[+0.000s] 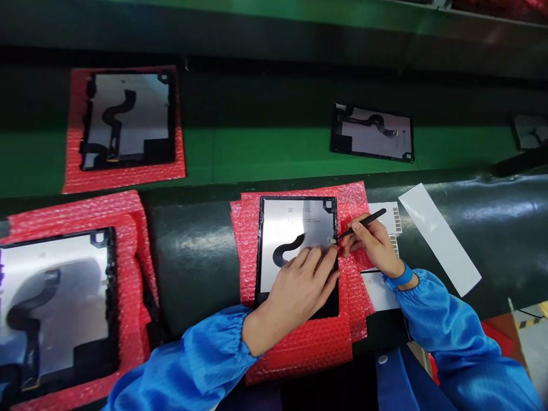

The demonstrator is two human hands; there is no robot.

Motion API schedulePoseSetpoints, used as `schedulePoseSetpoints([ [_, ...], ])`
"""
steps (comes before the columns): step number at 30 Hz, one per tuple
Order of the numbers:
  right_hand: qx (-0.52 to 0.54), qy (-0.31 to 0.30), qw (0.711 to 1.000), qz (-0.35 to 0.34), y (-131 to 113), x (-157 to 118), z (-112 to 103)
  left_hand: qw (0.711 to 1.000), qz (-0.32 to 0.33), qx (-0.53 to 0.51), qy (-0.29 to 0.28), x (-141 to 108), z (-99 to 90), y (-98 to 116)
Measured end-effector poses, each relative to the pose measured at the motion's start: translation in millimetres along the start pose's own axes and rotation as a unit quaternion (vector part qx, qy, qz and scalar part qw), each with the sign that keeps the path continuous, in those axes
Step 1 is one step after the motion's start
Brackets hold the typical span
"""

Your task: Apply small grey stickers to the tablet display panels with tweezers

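Note:
A tablet screen assembly [274,228] lies back side up on red bubble wrap [299,348], showing a silvery panel in a black frame. A dark, curved flex cable [281,251] runs across it and goes under my left hand [302,279]. That hand lies over the lower half of the panel, fingers stretched out toward its right edge. In my right hand [374,242] is a pair of black tweezers [368,220], pinched like a pen. Their tip meets the frame's right edge beside a small pale tab [332,241]. Whether the tips grip anything is too small to tell.
Beside my right hand lie label sheets [389,217] and a white strip [440,240]. Another screen assembly [64,308] rests on bubble wrap at the left. On the green belt [257,154] behind are further assemblies, one on red wrap [124,180], another bare [372,131].

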State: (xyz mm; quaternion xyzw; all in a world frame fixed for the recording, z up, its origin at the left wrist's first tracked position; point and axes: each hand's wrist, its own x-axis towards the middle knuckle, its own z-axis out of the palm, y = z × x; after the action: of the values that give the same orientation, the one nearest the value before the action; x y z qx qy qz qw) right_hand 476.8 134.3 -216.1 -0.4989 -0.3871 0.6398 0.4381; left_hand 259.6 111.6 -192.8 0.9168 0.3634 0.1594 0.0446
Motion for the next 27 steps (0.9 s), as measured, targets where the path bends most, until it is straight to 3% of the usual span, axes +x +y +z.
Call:
schedulePoseSetpoints([
  [19,0.008,-0.002,1.000,-0.006,-1.2,1.1,5.3,1.000,-0.008,-0.005,-0.001,-0.3,2.5,-1.0],
  [23,0.031,0.030,0.997,-0.062,-9.0,-2.2,0.6,1.000,-0.013,-0.004,-0.007,0.1,2.6,-2.3],
  [27,0.016,0.086,0.989,-0.121,-20.9,-29.2,-21.3,1.000,-0.019,-0.005,-0.010,0.3,2.7,-2.7],
])
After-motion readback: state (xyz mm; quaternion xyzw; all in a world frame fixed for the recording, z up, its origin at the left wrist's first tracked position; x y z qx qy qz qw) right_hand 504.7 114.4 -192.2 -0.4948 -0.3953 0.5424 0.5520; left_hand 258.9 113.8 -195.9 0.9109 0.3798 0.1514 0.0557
